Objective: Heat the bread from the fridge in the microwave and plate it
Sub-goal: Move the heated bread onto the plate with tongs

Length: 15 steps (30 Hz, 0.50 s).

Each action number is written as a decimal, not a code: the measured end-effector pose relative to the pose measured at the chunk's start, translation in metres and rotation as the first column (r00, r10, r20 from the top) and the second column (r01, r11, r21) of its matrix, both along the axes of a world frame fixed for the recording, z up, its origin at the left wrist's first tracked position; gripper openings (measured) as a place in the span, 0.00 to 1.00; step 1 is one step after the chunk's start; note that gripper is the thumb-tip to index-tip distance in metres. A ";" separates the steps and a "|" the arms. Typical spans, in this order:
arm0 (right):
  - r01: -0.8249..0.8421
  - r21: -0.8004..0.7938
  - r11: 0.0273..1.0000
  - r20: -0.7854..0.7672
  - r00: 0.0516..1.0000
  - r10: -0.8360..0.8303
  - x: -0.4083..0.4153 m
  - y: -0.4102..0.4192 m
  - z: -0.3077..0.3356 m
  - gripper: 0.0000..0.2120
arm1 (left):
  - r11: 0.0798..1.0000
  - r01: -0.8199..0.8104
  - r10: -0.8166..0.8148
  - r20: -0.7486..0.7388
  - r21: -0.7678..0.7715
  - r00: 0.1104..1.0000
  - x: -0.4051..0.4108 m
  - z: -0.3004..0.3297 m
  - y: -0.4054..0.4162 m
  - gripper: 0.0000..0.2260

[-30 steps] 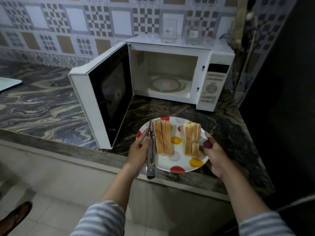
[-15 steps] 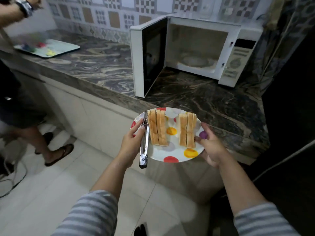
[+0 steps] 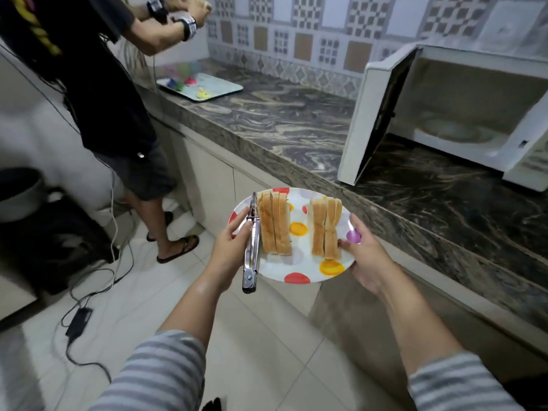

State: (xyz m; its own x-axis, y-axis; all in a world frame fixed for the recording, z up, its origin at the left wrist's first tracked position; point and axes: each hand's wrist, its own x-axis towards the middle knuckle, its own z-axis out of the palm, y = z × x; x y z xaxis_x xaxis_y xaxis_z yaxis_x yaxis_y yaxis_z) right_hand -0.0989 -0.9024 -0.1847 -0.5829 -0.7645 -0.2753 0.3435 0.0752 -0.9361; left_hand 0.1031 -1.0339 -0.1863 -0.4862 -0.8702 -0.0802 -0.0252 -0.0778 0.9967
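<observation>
I hold a white plate with coloured dots (image 3: 299, 261) in the air over the floor, beside the counter edge. Two stacks of bread slices stand on it, one on the left (image 3: 274, 222) and one on the right (image 3: 325, 228). My left hand (image 3: 228, 246) grips the plate's left rim together with metal tongs (image 3: 252, 247) that lie along that rim. My right hand (image 3: 366, 252) grips the right rim. The white microwave (image 3: 480, 114) stands on the counter at the right, its door (image 3: 375, 114) swung wide open and its inside empty.
The dark marbled counter (image 3: 281, 126) runs along the right. Another person (image 3: 89, 84) stands at the left by the counter, near a tray with colourful items (image 3: 200, 87). Cables and a power adapter (image 3: 78, 320) lie on the tiled floor at the left.
The plate has been lifted off the counter and carried away to the left; my view has turned left, so the microwave now sits at the right and another person has come into view.
</observation>
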 end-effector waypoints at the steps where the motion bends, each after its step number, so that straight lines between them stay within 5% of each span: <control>1: -0.025 -0.007 1.000 -0.005 1.000 0.025 0.003 -0.018 0.000 0.34 | 1.000 -0.001 0.001 0.002 0.000 1.000 0.004 0.000 -0.017 0.16; 15: 0.036 -0.056 0.998 -0.067 0.997 -0.040 -0.011 -0.225 0.024 0.32 | 0.991 0.110 -0.109 0.011 -0.081 0.994 -0.028 0.028 -0.255 0.17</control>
